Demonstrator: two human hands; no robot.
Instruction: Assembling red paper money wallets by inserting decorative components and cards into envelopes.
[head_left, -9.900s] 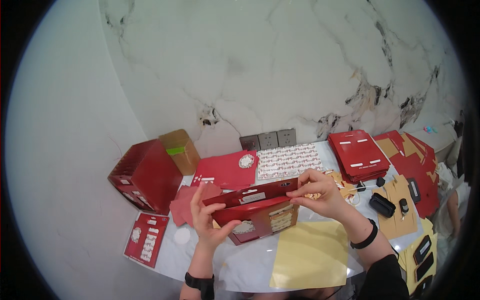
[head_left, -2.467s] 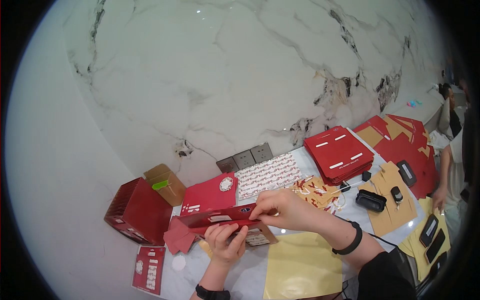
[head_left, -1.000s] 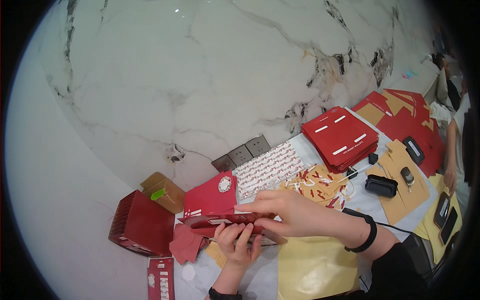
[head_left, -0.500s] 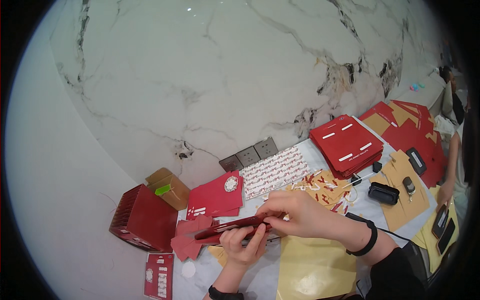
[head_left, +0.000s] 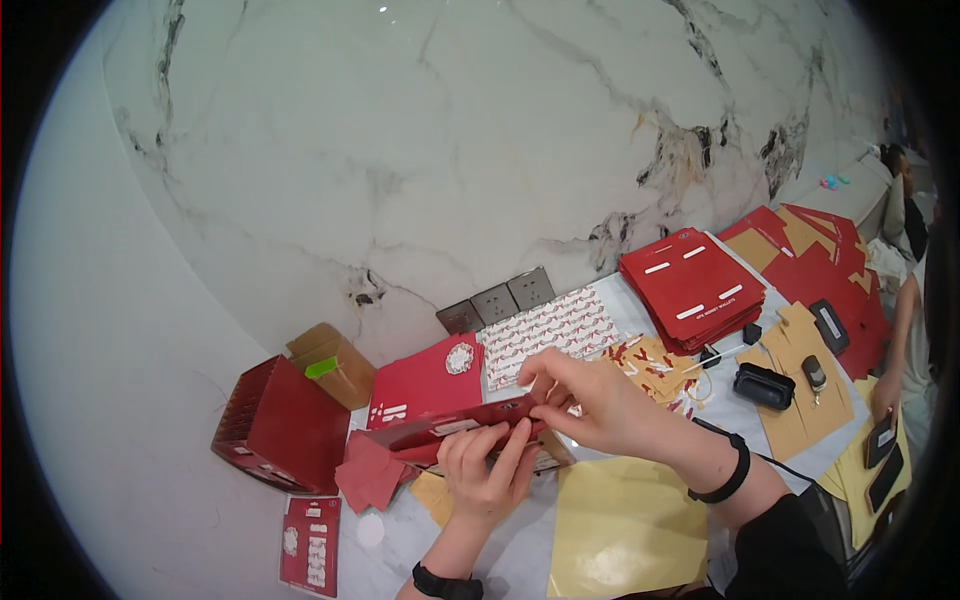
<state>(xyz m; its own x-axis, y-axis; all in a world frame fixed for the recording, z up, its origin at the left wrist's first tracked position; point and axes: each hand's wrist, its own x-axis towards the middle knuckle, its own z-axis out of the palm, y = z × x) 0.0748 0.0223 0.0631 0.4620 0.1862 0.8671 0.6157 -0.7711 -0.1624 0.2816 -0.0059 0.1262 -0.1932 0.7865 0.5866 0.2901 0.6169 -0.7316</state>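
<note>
Right at the front edge of the white table, both hands are on a flat red card box that's held low over the tabletop, tilted so its long edge faces up. Left hand cups it from underneath, fingers curled up against the near face, so it's gripping the box. Right hand comes in from the right with fingertips pinched on the box's top edge near the right end; can't tell whether a flap is between them.

Just behind the box sits a red card with a white round sticker, and beside that a patterned red-and-white sheet reaching toward the grey wall sockets. A crumpled red piece lies just left of the box. Further left there's a big red box with a small brown carton behind it, and a red sticker sheet near the table's front.

Under the right forearm is a yellow sheet. To the right: loose red-and-tan scraps, a stack of red flats, a black case, and a car key on brown card. More red and brown flats are piled at the far right, where another person's arm rests on the table edge.
</note>
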